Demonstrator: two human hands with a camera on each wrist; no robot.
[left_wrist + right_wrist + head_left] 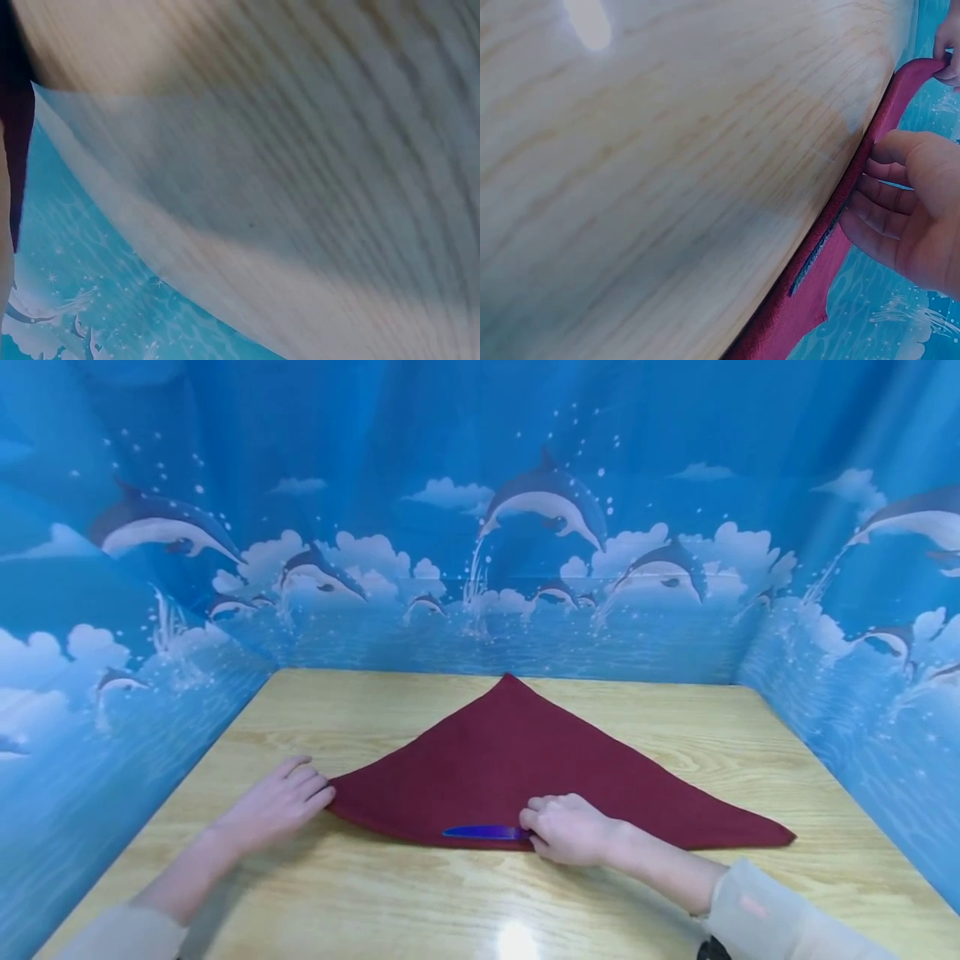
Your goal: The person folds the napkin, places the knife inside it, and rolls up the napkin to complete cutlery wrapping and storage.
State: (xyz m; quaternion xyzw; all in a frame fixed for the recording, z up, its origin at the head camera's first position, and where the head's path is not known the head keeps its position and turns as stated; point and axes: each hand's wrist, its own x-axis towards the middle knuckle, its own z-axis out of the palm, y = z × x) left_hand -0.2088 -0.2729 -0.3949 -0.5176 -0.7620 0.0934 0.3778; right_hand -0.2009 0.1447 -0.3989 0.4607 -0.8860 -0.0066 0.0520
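A dark red cloth napkin (525,752) lies in a wide triangle, its peak pointing away from me. Along its near edge rests a knife (483,832) with a shiny blue-purple blade. In the right wrist view a dark, speckled strip of the knife (814,259) shows beside the fingers. My right hand (573,829) grips the knife at the napkin's near edge and covers part of it. At the napkin's left corner, my left hand (281,797) pinches the cloth; in the right wrist view that corner looks raised off the table. The left wrist view hardly shows the left hand.
The wooden table (360,910) extends around the napkin. A blue curtain (420,427) printed with dolphins stands behind and on both sides of it. Bright light reflects off the table's near part.
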